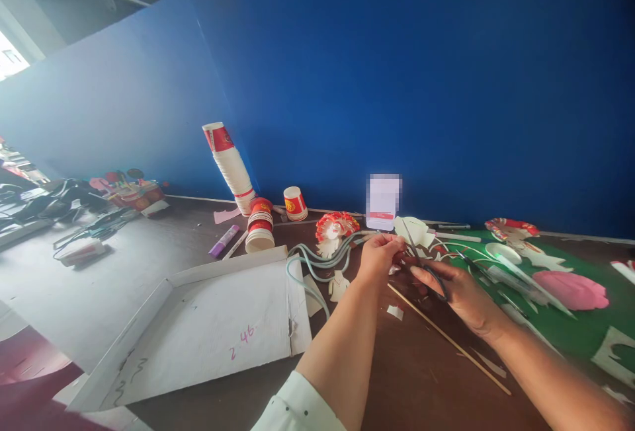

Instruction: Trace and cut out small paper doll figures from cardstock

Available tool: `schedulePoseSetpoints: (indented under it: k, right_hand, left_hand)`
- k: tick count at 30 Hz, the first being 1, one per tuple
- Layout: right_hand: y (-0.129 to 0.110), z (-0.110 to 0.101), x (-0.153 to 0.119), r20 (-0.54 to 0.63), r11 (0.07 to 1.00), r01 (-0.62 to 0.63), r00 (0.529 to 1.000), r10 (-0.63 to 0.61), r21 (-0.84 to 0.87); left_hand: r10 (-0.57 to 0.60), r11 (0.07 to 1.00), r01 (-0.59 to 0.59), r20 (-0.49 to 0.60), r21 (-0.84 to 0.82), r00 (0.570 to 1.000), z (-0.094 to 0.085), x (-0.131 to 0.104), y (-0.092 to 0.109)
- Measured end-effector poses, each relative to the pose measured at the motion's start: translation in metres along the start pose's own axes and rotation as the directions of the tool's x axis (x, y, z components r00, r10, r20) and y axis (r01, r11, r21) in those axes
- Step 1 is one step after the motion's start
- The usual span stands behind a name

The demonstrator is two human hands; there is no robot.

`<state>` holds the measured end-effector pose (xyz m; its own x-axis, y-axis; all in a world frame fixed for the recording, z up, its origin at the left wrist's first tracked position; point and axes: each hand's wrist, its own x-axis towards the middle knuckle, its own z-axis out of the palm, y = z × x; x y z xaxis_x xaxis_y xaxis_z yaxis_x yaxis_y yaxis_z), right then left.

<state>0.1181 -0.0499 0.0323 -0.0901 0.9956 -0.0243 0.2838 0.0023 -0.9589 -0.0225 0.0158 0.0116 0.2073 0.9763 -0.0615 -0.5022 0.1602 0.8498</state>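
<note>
1. We are probably trimming: our right hand (pixel 456 289) is gripping black scissors (pixel 439 283) above the bench (pixel 414 368).
2. Our left hand (pixel 380 254) is meeting them; whether its grip is holding anything, we cannot tell.
3. Another snip would be calling for steadiness.

Scissors (pixel 413 243) in right hand (pixel 464 293), stacked cups (pixel 231 170), blue partition (pixel 397 87)

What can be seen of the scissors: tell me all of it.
The scissors are in the right hand, fingers around a dark, rounded handle loop. A slim, metallic-looking blade points up and forward, away from the person, close to the fingertips of the left hand. In the picture it crosses a pale cut piece; contact is unclear. The grip hides the middle, so how far the blades are open cannot be told.
</note>
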Motion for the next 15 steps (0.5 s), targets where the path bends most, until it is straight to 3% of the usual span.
schedulePoseSetpoints:
  k: [15]
  right_hand:
    - [-0.0041,-0.0003,0.0000,0.026,0.999,0.030,0.999,-0.031,0.019]
  left_hand:
    - [-0.001,1.000,0.001,-0.035,-0.018,0.999,0.0021,-0.0014,0.0029]
